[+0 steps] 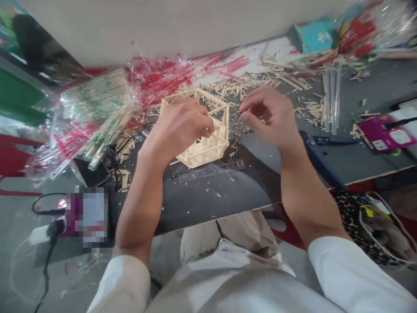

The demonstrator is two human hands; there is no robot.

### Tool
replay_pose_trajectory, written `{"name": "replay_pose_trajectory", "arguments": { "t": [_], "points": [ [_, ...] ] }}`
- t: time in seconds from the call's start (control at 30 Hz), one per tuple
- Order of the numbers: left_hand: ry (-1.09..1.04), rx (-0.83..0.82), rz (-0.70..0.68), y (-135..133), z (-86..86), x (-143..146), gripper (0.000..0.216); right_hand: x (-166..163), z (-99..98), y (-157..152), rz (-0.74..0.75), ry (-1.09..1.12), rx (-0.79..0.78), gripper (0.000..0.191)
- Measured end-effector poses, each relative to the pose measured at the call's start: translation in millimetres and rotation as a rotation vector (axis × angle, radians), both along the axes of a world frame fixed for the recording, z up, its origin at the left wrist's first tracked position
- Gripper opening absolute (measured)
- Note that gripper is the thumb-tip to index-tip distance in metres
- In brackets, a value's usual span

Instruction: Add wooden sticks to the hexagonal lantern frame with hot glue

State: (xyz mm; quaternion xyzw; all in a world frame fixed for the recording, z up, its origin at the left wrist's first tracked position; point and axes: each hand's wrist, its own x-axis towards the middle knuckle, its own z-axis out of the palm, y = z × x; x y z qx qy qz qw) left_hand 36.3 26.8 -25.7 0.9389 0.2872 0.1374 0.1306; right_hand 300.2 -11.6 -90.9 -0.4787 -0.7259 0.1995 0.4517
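A six-sided frame of thin wooden sticks (208,150) stands on the dark table, with a wall of close-set sticks inside. Over its left and middle part lies my left hand (184,119), fingers curled and closed on the frame; the exact grip is partly hidden. My right hand (270,113) hovers right of the frame, apart from it. Its fingers are bent, with a small gap between thumb and forefinger and nothing visible in it. A clear ruler (211,170) lies flat just in front of the frame.
Plastic-wrapped stick bundles (97,95) and red sticks (166,78) crowd the back left. Loose short sticks (314,111) and clear glue sticks (332,100) lie right. Blue-handled cutters (322,158) sit by my right forearm. A purple power strip (379,132) is at far right.
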Motion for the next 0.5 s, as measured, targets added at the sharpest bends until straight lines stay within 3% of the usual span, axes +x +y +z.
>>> {"name": "replay_pose_trajectory", "arguments": {
  "t": [0.17,0.5],
  "points": [
    [0.043,0.071,0.004,-4,6.3,2,0.028,-19,-7.9,-1,0.339,0.069,-0.058,0.051],
    [0.07,0.06,0.094,0,21.1,-21,0.014,-18,-17.9,2,0.376,0.005,-0.09,0.049]
  ]
}}
